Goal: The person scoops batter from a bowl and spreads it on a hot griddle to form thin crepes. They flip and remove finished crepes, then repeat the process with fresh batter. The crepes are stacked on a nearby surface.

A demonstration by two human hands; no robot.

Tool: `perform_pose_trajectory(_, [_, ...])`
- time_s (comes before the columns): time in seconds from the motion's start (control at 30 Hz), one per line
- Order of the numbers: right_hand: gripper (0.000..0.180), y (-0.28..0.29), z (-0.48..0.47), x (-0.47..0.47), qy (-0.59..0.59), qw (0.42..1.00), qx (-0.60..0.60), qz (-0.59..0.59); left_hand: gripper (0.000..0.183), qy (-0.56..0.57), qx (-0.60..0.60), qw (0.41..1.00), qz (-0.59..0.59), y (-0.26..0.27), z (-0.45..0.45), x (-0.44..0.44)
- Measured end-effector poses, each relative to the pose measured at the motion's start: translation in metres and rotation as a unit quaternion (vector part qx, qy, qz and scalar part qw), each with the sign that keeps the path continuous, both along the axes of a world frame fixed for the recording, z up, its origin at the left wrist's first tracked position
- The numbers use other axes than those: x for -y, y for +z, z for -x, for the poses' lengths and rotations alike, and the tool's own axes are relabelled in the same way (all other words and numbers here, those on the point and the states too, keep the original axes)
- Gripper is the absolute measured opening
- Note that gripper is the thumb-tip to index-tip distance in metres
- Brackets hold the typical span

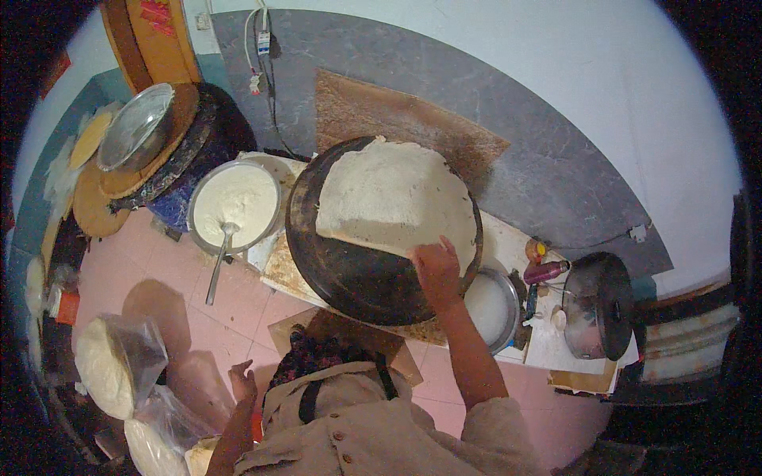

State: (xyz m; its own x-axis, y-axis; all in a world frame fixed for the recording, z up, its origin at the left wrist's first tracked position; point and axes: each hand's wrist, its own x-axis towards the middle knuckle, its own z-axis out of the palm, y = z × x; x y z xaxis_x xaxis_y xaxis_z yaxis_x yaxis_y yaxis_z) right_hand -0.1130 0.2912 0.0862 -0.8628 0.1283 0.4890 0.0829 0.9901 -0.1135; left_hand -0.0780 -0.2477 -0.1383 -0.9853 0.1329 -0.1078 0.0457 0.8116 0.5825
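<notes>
A large thin sheet of flatbread [393, 190] lies over the back of a round dark griddle [369, 291], its near edge folded or lifted in a nearly straight line. My right hand [437, 265] is at that near edge, its fingers bent against the bread; whether they pinch it is hard to tell. Low at the left, away from the griddle, my left hand [243, 378] hangs with its fingers apart and holds nothing. Left of the griddle stands a metal bowl [278, 223] of pale batter [241, 199], with a metal spoon [215, 273] leaning over its rim.
Right of the griddle are a pan of whitish liquid [488, 306], a purple bottle [545, 272] and a dark-lidded pot [580, 333]. Filled plastic bags [107, 369] stand low left. A clear bowl [137, 128] rests on a woven lid at the upper left. Cables [271, 89] hang on the wall.
</notes>
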Motion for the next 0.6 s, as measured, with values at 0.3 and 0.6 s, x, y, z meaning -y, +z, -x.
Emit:
perform_pose_trajectory(0.3, [0.009,0.047,0.036,-0.03,0.006,0.999,-0.047,0.007,0.028,-0.016,0.028,0.999,-0.038,-0.039,-0.027,0.022])
perform_pose_trajectory(0.6, [0.006,0.058,0.037,-0.031,0.013,0.999,-0.044,-0.002,0.027,0.012,0.03,0.995,-0.089,-0.069,-0.022,0.041])
